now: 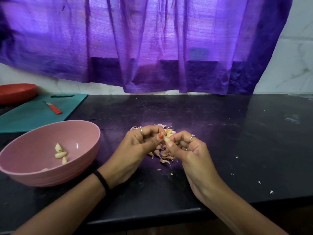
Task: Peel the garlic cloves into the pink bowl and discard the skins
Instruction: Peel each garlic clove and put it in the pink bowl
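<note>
Here, the garlic clove sits pinched between my two hands, held in the air above the middle of the tabletop, nearer its front edge than the wall. I judge it to be very light, firm enough to take a squeeze, but small and likely slick once bare, so it could pop out of a tight pinch. The papery skin should be brittle and tear off in flakes; the tapered tip looks like the best place to start a strip, with the other fingers bracing the thicker end. What shows of it is pale cream with a loose yellowish skin.

My left hand has its grip curled and clamped on the clove, thumb on top. My right hand is likewise closed on it, thumb and forefinger pinching from the other side.

Under and behind the hands lies a heap of peeled skins, pinkish and curled, with stray flecks scattered toward the right edge. These are not yet discarded.

Toward the left edge stands the pink bowl, holding a few peeled cloves. Beyond it, at the back left corner, a teal cutting board carries a small red-handled knife, beside a red bowl.
</note>
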The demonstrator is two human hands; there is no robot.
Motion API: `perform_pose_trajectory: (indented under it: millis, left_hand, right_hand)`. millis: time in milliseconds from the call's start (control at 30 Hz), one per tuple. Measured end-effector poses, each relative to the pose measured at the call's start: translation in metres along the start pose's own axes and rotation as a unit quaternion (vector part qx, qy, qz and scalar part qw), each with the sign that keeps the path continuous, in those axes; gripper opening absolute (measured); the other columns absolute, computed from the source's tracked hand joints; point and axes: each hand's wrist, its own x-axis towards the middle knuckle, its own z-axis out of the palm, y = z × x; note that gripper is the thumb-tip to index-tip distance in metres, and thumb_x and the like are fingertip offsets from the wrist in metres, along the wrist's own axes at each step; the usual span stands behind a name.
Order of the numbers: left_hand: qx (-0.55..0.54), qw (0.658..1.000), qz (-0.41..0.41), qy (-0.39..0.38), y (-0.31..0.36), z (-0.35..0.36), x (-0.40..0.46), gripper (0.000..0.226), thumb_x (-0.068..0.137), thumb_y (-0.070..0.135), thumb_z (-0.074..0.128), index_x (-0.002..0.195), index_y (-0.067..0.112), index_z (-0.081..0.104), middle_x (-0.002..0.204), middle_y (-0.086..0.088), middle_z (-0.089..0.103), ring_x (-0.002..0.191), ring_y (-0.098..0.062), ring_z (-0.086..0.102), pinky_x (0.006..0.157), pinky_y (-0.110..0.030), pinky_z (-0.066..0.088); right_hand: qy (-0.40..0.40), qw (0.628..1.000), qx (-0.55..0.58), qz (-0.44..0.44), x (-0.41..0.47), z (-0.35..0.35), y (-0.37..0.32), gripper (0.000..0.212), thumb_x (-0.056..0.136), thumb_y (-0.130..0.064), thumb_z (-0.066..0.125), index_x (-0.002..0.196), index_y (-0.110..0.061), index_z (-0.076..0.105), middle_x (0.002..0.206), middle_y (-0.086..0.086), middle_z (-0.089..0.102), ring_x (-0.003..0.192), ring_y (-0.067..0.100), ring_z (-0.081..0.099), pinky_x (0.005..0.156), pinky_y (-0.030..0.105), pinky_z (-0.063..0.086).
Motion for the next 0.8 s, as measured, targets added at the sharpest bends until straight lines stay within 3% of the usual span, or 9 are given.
perform_pose_trajectory:
  millis: [300, 633, 800]
  left_hand:
    - [-0.138, 0.988, -0.071, -0.023, 0.0019, -0.0022, 0.0032, 0.012, 0.068, 0.014, 0.066, 0.076, 0.015, 0.075, 0.07, 0.001, 0.065, 0.061, -0.003, 0.059, 0.062, -0.012, 0.051]
    - [-0.155, 0.982, -0.079, -0.07, 0.0035, -0.0071, 0.0028, 0.014, 0.069, 0.013, 0.064, 0.079, 0.016, 0.074, 0.072, 0.0, 0.064, 0.063, -0.004, 0.059, 0.064, -0.012, 0.051]
    - [-0.165, 0.978, -0.088, -0.093, 0.0029, -0.008, 0.0047, 0.015, 0.071, 0.013, 0.062, 0.079, 0.016, 0.074, 0.073, 0.001, 0.066, 0.064, -0.004, 0.059, 0.063, -0.012, 0.05]
  right_hand:
    - [-0.036, 0.997, 0.061, 0.026, -0.0002, -0.0016, -0.0004, 0.015, 0.085, 0.004, 0.059, 0.077, -0.009, 0.063, 0.068, 0.002, 0.065, 0.066, 0.01, 0.059, 0.067, 0.019, 0.051]
    - [-0.057, 0.993, 0.087, 0.049, -0.0009, -0.0006, -0.001, 0.018, 0.087, 0.009, 0.053, 0.079, -0.006, 0.059, 0.063, 0.001, 0.061, 0.064, 0.01, 0.055, 0.066, 0.021, 0.045]
    - [-0.069, 0.988, 0.118, 0.074, 0.0001, -0.0017, -0.0014, 0.005, 0.078, 0.0, 0.058, 0.08, -0.004, 0.059, 0.064, 0.002, 0.061, 0.063, 0.008, 0.056, 0.066, 0.018, 0.045]
